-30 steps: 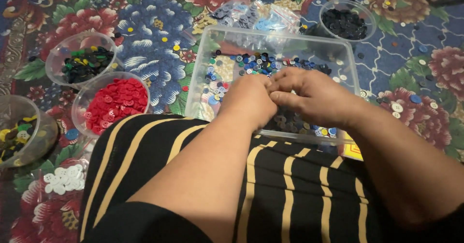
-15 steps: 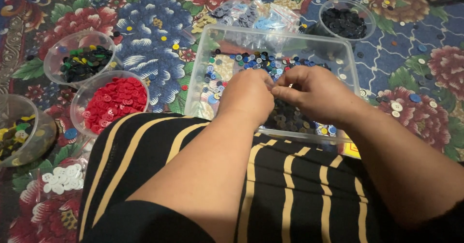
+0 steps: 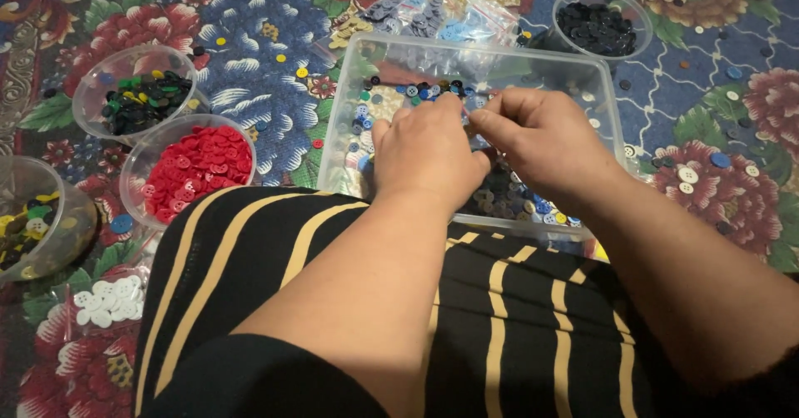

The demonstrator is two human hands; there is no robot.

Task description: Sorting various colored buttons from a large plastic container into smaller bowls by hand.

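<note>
Near the middle of the frame sits a clear rectangular tub [image 3: 612, 110] with a loose mix of blue, white, grey and dark buttons [image 3: 508, 197] spread over its floor. Both hands are inside it. The left hand [image 3: 429, 148] lies palm down with its fingers curled together over the buttons; whether it holds one I cannot tell. The right hand [image 3: 537, 135] has thumb and forefinger pressed together at its tip, though what they pinch is too small to make out.

At the left, a round clear bowl [image 3: 133, 189] is full of red buttons [image 3: 200, 164]. Above it another bowl [image 3: 87, 93] holds green and black ones. A third, at the far left edge [image 3: 50, 247], holds yellow and dark ones. At the upper right a bowl [image 3: 641, 31] holds black buttons.

Compared with half a second ago, the hands have barely shifted, fingertips close together over the same patch of the tub.
</note>
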